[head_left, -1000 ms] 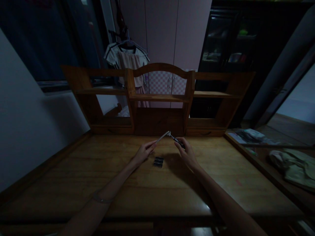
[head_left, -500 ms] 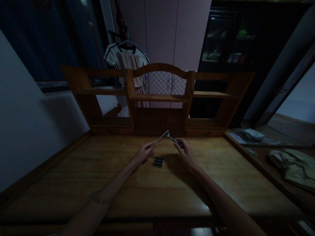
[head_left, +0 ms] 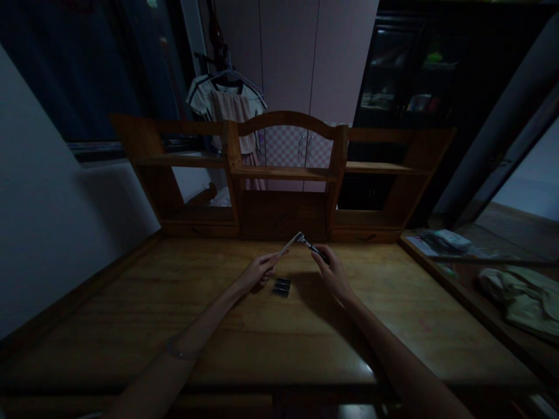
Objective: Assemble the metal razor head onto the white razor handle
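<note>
My left hand [head_left: 259,272] is closed round a slim, pale, toothbrush-like stick [head_left: 288,245] that slants up to the right; its kind is not clear in the dim light. My right hand [head_left: 329,266] grips a razor [head_left: 311,246] by its dark and silver handle, its head pointing up and left. The far end of the stick meets the razor head, and both are held above the desk. Below and between my hands lies a small dark pack [head_left: 282,287] with three slots, like a razor cartridge holder.
The wooden desk [head_left: 279,337] has a shelf unit [head_left: 286,174] with small drawers along its back edge. A wall [head_left: 39,221] borders it on the left. At the right are papers [head_left: 449,240] and a pale cloth bag [head_left: 528,297]. Clothes [head_left: 231,110] hang behind.
My hands have stayed almost in place, with the stick's tip still at the razor head. The fingers of my left hand have shifted slightly, and the view has moved a little.
</note>
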`<state>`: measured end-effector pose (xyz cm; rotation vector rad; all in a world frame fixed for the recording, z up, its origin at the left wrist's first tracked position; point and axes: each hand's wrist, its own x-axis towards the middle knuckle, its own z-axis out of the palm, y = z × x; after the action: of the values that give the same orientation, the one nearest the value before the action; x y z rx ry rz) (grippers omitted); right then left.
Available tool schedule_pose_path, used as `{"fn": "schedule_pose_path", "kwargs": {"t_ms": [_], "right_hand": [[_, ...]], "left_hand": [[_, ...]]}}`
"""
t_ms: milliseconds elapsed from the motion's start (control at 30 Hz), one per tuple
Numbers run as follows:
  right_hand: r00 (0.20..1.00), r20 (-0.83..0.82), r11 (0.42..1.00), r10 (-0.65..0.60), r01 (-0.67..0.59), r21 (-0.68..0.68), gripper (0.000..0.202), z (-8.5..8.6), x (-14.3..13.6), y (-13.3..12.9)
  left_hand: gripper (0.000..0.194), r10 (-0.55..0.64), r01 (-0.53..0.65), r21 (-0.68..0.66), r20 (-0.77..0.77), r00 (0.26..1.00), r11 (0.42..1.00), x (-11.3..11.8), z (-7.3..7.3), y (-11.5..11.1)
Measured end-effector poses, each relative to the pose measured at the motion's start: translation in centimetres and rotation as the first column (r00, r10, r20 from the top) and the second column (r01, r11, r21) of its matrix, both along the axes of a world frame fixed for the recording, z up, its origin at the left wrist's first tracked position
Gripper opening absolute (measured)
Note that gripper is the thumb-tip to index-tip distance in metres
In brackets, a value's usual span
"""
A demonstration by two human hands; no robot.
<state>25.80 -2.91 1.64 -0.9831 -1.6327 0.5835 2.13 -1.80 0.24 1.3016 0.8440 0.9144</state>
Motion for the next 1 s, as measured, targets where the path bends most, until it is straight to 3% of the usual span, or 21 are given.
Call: {"fn": "schedule_pose_path", "kwargs": {"t_ms": [333,600,767,1000], "right_hand": [[0.999,-0.015,0.999,-0.043,0.043,0.009,0.029,-1.2,0.4,1.3],[0.994,-0.007,0.994,-0.109,0.109,0.018,0.031,-0.9,0.9,1.5],[0.999,0.015,0.999,-0.049,0.049,0.021,0.028,-0.9,0.6,1.1],[0.998,-0.004,0.998,-0.059,0.059,0.015,0.027,-0.6,0.5,1.0]], "left_hand": [[0.057,-0.043,0.045,-0.070,0.036,0.998,0.997,-0.3,-0.5,0.2],[0.055,-0.024,0.027,-0.089,0.041,0.999,0.996,-0.2,-0.5,0.3],[0.055,0.014,-0.012,-0.056,0.047,0.999,0.998,-0.2,-0.6,0.4],[0.058,-0.084,0.083,-0.056,-0.028,0.996,0.995,0.2,-0.7,-0.4]]}}
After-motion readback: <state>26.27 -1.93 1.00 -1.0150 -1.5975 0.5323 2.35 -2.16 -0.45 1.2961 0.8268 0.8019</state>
